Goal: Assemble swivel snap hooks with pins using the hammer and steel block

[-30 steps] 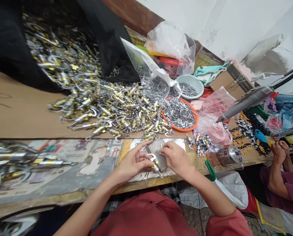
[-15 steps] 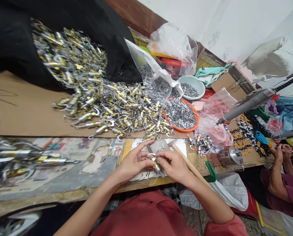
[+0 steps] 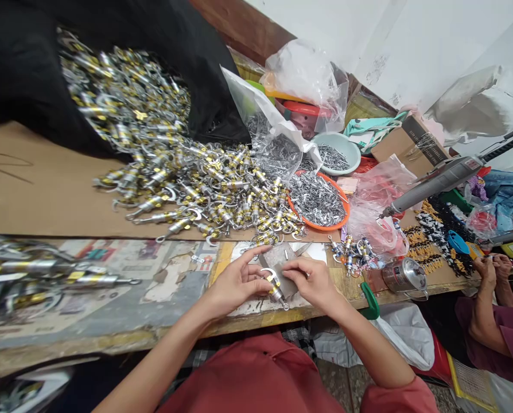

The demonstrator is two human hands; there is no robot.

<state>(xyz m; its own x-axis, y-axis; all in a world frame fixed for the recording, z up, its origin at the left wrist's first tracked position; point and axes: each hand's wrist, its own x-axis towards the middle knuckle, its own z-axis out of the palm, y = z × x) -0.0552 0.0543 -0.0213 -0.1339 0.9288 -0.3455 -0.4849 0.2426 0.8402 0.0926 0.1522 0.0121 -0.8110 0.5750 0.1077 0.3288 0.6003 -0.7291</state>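
Note:
My left hand (image 3: 234, 287) pinches a silver metal fitting (image 3: 276, 289) between thumb and fingers. It has a curved hook at the top, a yellow band and a small ring at its lower end. My right hand (image 3: 310, 282) is just right of it, thumb and fingertips pressed together over a flat grey metal block (image 3: 288, 288). Whatever those fingertips may hold is too small to make out. A short shiny pin (image 3: 286, 253) shows at the block's far side. A pointed metal piece (image 3: 302, 249) pokes out beyond my right hand.
A large heap of similar fittings (image 3: 222, 189) spills from a black bag (image 3: 213, 86). Small metal parts fill an orange basin (image 3: 348, 209). A grey power screwdriver (image 3: 432, 183) hangs at right, above a metal mug (image 3: 405, 275). A co-worker's hands (image 3: 493, 267) are far right.
My right hand has drawn off the fitting and up a little, baring more of the fitting and block. The wooden handle beside my right forearm no longer shows. My left hand keeps its grip.

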